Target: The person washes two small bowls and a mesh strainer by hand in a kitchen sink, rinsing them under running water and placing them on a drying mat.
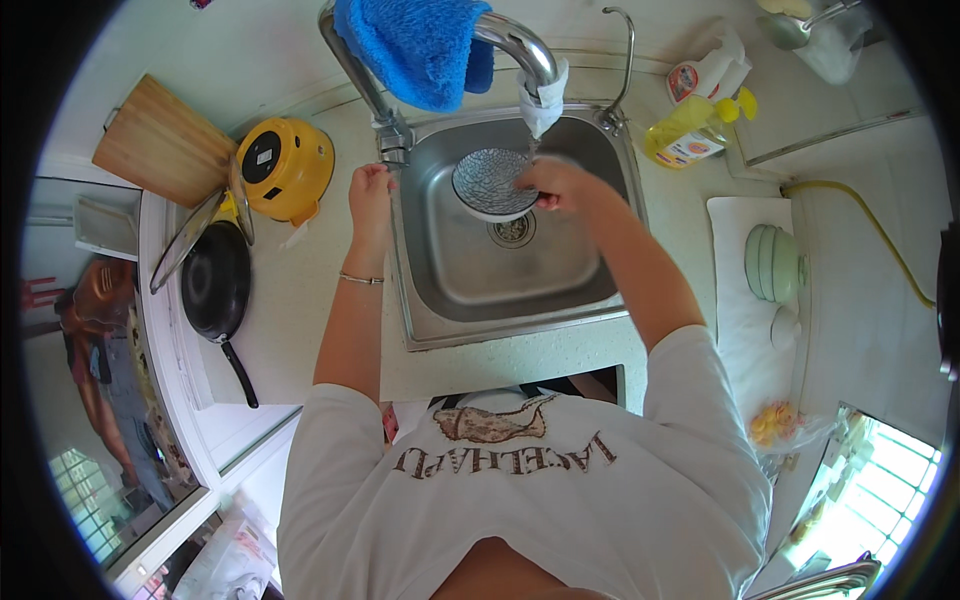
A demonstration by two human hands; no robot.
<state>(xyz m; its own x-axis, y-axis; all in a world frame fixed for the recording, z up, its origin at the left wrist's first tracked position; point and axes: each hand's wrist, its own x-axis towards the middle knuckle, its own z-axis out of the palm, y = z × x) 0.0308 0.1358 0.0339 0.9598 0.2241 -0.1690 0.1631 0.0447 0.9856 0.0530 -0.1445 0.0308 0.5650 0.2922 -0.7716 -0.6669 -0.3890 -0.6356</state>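
My right hand (561, 187) grips the rim of a bowl (487, 180) with a dark crackle pattern inside and a pale outside. The bowl is tilted over the stainless steel sink (510, 277), above its drain strainer (512, 229). A thin stream of water runs from the faucet spout (531, 64), whose tip is wrapped in white cloth (544, 101), down beside my fingers. My left hand (371, 191) is at the faucet base (393, 139) with fingers curled near the lever; whether they grip it is hard to see.
A blue towel (420, 52) hangs over the faucet. On the left are a yellow cooker (304, 169), a cutting board (161, 142), a glass lid (187, 240) and a black frying pan (216, 277). A yellow soap bottle (679, 135) and stacked green bowls (772, 262) stand right.
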